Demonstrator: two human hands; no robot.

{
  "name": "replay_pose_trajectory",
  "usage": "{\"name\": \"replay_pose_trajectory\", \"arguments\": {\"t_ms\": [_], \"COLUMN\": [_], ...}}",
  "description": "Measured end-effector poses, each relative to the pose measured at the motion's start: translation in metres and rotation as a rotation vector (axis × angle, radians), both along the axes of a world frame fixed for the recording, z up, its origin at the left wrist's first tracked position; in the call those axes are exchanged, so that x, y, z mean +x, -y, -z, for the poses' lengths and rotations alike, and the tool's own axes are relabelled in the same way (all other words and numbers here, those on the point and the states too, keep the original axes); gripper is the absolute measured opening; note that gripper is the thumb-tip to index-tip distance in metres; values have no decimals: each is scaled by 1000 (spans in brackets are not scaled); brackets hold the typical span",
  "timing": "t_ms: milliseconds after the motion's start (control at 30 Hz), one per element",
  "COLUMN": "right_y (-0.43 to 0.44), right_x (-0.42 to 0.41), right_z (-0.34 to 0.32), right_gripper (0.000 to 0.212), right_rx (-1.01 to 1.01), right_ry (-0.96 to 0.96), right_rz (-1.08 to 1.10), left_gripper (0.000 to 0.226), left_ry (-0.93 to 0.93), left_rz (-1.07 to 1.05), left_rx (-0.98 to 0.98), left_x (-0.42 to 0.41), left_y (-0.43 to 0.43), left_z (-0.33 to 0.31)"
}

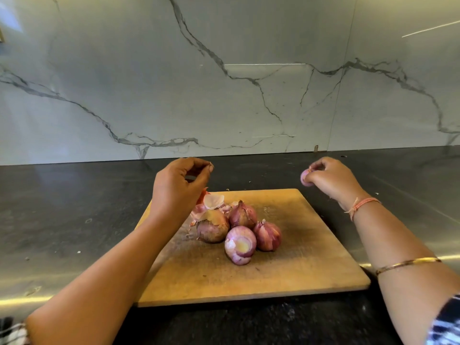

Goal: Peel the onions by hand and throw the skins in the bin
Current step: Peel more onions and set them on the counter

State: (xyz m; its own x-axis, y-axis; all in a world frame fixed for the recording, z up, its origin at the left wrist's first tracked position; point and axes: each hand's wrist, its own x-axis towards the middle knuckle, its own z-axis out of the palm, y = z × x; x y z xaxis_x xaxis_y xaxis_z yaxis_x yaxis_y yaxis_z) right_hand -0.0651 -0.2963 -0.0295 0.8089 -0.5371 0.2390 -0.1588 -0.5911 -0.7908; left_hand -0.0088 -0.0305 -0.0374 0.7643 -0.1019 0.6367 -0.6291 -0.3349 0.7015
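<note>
The left hand (pixel 179 181) hovers over the far left corner of the cutting board (pixel 286 270), fingertips curled to the thumb; whether they pinch anything cannot be told. Loose skins (pixel 211 202) lie beneath it. Four onions (pixel 240 241) cluster left of the board's centre. The right hand (pixel 328 179), past the far right corner above the counter (pixel 74 220), grips a small peeled onion (pixel 305 178).
</note>
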Motion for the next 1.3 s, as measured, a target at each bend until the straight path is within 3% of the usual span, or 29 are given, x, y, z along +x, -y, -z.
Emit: {"name": "replay_pose_trajectory", "arguments": {"t_ms": [133,433,500,700,800,900,967,1133,1300], "right_y": [4,10,9,4,-2,-20,-37,-62,-69], "right_x": [4,10,11,9,8,4,2,-2,-2], "right_z": [8,13,13,10,7,1,-1,3,7], "right_gripper": [8,18,9,37,47,40,33,23,36], "right_rx": [-12,-71,-73,-101,-157,-195,-156,19,-5], "right_ry": [-192,-355,-357,-306,-170,108,170,-82,-267], "right_rz": [60,66,60,71,45,-98,-263,-705,-817], "left_gripper": [5,8,6,5,4,3,5,13,17], "left_ry": [3,-10,-16,-13,-9,3,9,11,12], "left_rz": [-48,-73,-71,-75,-78,-92,-101,-119,-112], "left_rx": [17,39,42,43,47,49,52,38,56], "left_x": [1,4,4,4,4,5,8,15,15], "left_y": [-1,-2,-3,-4,-5,-8,-11,-17,-15], "left_z": [1,3,3,3,1,-1,-2,-2,-2]}}
